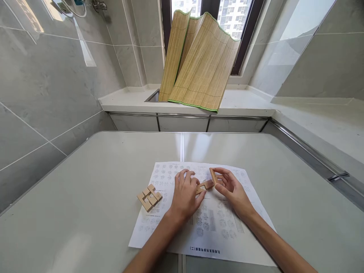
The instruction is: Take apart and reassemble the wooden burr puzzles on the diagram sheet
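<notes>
My left hand [185, 194] rests over the printed sheet [182, 240], thumb and fingers closed around a notched wooden puzzle piece [201, 187]. Between the thumb and fingers of my right hand [233, 189] is a slim wooden puzzle piece [213, 176], tilted upright. The two pieces meet or nearly meet; whether they interlock I cannot tell. Left of my left hand, a cluster of notched wooden pieces [149, 198] lies partly on the sheet's left edge. Small printed diagrams cover the paper, and its large heading appears upside down.
A pale glossy table [85, 189] with a central seam [182, 146] lies under the sheet. Beyond it, a folded bamboo mat [203, 64] leans at the window above a white ledge [127, 100]. Grey tiled walls [57, 76] stand on both sides, with a metal rail [307, 149] at right.
</notes>
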The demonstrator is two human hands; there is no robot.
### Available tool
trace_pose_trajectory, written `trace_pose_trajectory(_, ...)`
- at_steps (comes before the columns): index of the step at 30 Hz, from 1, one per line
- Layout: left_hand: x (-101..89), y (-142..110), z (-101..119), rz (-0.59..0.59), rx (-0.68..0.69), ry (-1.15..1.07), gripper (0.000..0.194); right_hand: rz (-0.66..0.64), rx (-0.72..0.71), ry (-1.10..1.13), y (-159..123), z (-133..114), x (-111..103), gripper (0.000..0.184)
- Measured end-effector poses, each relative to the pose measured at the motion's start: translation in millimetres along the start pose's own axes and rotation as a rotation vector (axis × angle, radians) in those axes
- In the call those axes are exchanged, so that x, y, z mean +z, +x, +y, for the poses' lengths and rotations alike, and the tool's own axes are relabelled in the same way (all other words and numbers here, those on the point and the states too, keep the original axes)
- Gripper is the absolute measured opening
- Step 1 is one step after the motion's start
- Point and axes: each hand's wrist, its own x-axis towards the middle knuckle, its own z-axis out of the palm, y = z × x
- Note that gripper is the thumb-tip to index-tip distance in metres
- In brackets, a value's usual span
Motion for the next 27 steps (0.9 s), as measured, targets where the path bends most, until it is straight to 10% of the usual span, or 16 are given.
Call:
trace_pose_trajectory(14,8.3,7.4,0.8,-0.035,-0.018,-0.078,0.012,0.108,0.146,0.363,9.0,7.6,-8.8,0.056)
trace_pose_trajectory(23,-11.1,8.0,23.9,-0.472,-0.419,-1.386,0.041,-0.030,0.111,0.380,8.3,16.7,-11.2,0.065)
trace_pose_trajectory(27,-7.0,6.9,22.3,-0.512,-0.491,-1.574,0.049,-0.153,0.108,0.389,7.1,11.0,-9.7,0.071)
